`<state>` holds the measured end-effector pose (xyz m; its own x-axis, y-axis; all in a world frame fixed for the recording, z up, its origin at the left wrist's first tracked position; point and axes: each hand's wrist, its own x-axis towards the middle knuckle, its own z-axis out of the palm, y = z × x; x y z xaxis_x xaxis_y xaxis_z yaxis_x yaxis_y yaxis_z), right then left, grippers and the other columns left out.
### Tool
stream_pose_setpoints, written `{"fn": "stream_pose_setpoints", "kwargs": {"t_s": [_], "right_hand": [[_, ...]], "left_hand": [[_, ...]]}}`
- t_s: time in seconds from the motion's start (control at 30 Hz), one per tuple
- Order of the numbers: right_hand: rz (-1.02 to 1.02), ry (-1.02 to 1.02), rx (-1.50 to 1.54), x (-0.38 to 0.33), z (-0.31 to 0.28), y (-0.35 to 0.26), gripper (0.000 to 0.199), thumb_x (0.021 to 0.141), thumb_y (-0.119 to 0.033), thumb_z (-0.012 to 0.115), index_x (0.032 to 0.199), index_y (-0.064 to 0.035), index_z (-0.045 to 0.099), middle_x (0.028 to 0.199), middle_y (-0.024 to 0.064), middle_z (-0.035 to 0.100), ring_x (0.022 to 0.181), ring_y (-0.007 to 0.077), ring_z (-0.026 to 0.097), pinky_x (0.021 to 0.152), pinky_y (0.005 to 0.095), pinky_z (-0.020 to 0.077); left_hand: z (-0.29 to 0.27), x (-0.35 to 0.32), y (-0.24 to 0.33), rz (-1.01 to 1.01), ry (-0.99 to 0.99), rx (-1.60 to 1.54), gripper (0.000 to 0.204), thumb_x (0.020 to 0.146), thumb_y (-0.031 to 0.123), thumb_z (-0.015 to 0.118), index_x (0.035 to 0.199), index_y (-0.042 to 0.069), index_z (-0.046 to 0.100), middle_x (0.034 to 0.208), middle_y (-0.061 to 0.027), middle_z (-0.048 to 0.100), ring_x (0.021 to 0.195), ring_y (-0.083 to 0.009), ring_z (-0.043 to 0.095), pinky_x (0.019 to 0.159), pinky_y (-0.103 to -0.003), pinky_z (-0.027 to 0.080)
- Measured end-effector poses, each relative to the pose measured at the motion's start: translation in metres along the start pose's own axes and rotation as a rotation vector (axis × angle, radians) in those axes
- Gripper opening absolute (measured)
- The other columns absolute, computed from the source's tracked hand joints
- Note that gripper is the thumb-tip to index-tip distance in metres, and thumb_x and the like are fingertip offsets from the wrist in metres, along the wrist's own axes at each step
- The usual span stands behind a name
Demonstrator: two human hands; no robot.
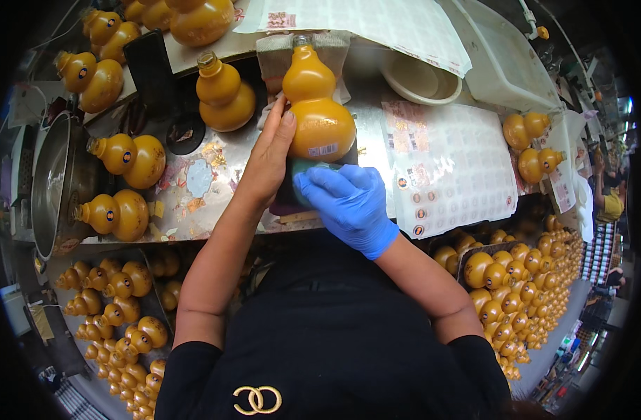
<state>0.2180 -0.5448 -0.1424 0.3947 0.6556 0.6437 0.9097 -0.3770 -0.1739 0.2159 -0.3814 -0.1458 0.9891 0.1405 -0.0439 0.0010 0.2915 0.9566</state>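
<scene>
A gourd-shaped amber bottle lies on the bench with its neck away from me, on a cloth. Low on its body is a small white label. My bare left hand rests along the bottle's left side, fingers stretched out. My right hand, in a blue glove, is closed just below the bottle's base. A bit of green cloth shows at its fingers, pressed near the base. Another gourd bottle stands to the left of my left hand.
Sheets of stickers lie at right, with more sheets at the far side. A white bowl and a plastic tub stand beyond. A metal pan sits at left. Many gourd bottles crowd the floor on both sides.
</scene>
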Motion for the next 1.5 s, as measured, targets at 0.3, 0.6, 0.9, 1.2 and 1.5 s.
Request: {"fn": "stream_pose_setpoints", "kwargs": {"t_s": [0.3, 0.6, 0.9, 1.2, 1.5], "right_hand": [[0.386, -0.343, 0.770, 0.069, -0.031, 0.075, 0.031, 0.091, -0.008, 0.062, 0.121, -0.0027, 0.055, 0.112, 0.0060, 0.061, 0.099, 0.0129, 0.059, 0.090, 0.0291, 0.0480], [0.364, -0.294, 0.628, 0.089, -0.022, 0.100, 0.031, 0.088, -0.016, 0.066, 0.116, -0.0028, 0.058, 0.103, 0.0111, 0.066, 0.092, 0.0169, 0.064, 0.085, 0.0303, 0.0513], [-0.190, 0.157, 0.143, 0.035, -0.023, 0.051, 0.035, 0.070, -0.008, 0.067, 0.104, -0.0178, 0.068, 0.096, -0.0021, 0.063, 0.084, 0.0157, 0.060, 0.061, 0.0284, 0.0491], [0.287, 0.033, 0.656, -0.021, -0.035, 0.060, 0.032, 0.080, 0.004, 0.064, 0.109, -0.0089, 0.065, 0.104, 0.0050, 0.066, 0.096, 0.0192, 0.065, 0.082, 0.0290, 0.0500], [0.548, 0.010, 0.674, 0.093, -0.059, 0.160, 0.021, 0.092, -0.018, 0.055, 0.096, -0.0041, 0.070, 0.091, 0.0079, 0.067, 0.088, 0.0169, 0.063, 0.082, 0.0290, 0.0481]], "left_hand": [[-0.004, -0.001, -0.009, 0.054, 0.054, -0.040, 0.061, 0.103, 0.042, 0.031, 0.147, 0.000, 0.024, 0.146, -0.0140, 0.035, 0.136, -0.0222, 0.034, 0.113, -0.035, 0.025], [0.007, 0.000, -0.007, 0.013, 0.164, 0.142, 0.064, 0.097, 0.036, 0.049, 0.144, -0.001, 0.029, 0.141, -0.0153, 0.040, 0.131, -0.0221, 0.038, 0.110, -0.033, 0.028], [-0.002, 0.008, -0.002, -0.003, 0.138, 0.085, 0.049, 0.102, 0.028, 0.033, 0.138, -0.003, 0.039, 0.135, -0.0140, 0.047, 0.126, -0.0216, 0.045, 0.108, -0.033, 0.032], [-0.023, -0.006, -0.011, 0.178, -0.082, 0.371, 0.101, 0.084, 0.041, 0.069, 0.153, 0.010, 0.003, 0.153, -0.0169, 0.024, 0.139, -0.0286, 0.031, 0.112, -0.038, 0.027], [0.005, -0.026, 0.011, 0.720, 0.144, 1.209, 0.088, 0.062, 0.009, 0.083, 0.139, 0.006, 0.041, 0.132, -0.0152, 0.048, 0.123, -0.0333, 0.046, 0.103, -0.043, 0.033]]}}
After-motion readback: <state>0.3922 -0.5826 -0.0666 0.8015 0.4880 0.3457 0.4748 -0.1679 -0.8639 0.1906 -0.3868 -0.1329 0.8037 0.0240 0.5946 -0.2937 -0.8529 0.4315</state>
